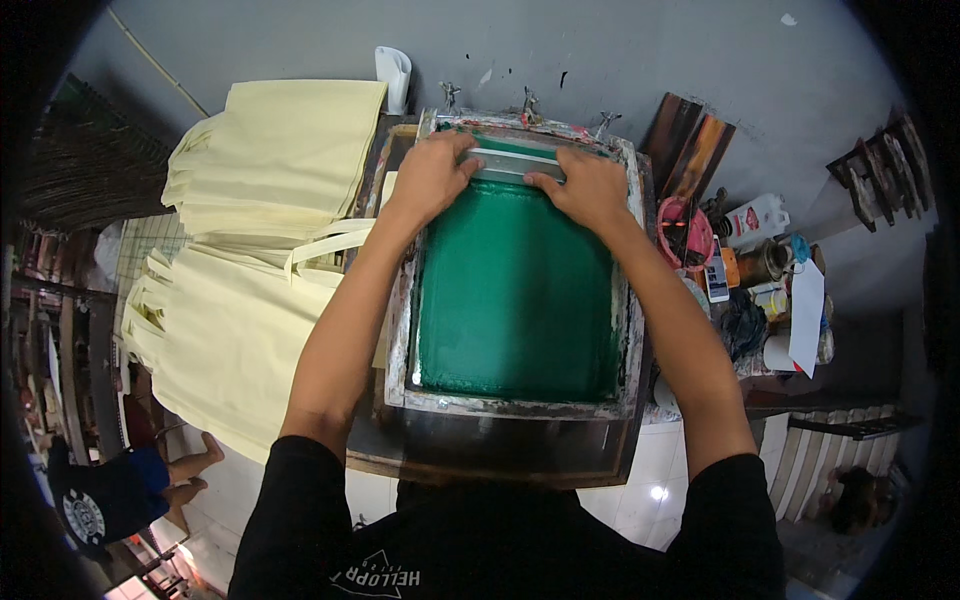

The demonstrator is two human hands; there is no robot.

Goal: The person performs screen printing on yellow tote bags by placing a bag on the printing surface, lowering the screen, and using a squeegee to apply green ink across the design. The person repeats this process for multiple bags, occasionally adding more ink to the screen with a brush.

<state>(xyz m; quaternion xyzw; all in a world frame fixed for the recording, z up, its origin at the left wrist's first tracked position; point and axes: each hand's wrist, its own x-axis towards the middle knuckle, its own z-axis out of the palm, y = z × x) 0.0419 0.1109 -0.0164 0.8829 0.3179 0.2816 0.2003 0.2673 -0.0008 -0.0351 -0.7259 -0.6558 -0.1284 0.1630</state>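
The left hand [435, 172] and right hand [592, 185], two in all, pinch one bar [515, 166] at opposite ends, thumbs on the near side, fingers curled over the far side. The bar, straight and smooth, spans the far end of one glossy green screen [515, 300] in one rectangular, paint-crusted frame [500, 406]. Beyond stand three metal clamps [530, 107]; leftward lie two piles of matte cream cloth [230, 345], edges layered

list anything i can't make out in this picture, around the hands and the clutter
All in the head view:
Metal bar: ends covered by the left hand and right hand.
Underside of the green screen: hidden by the screen itself.
Phone: display too small to read.
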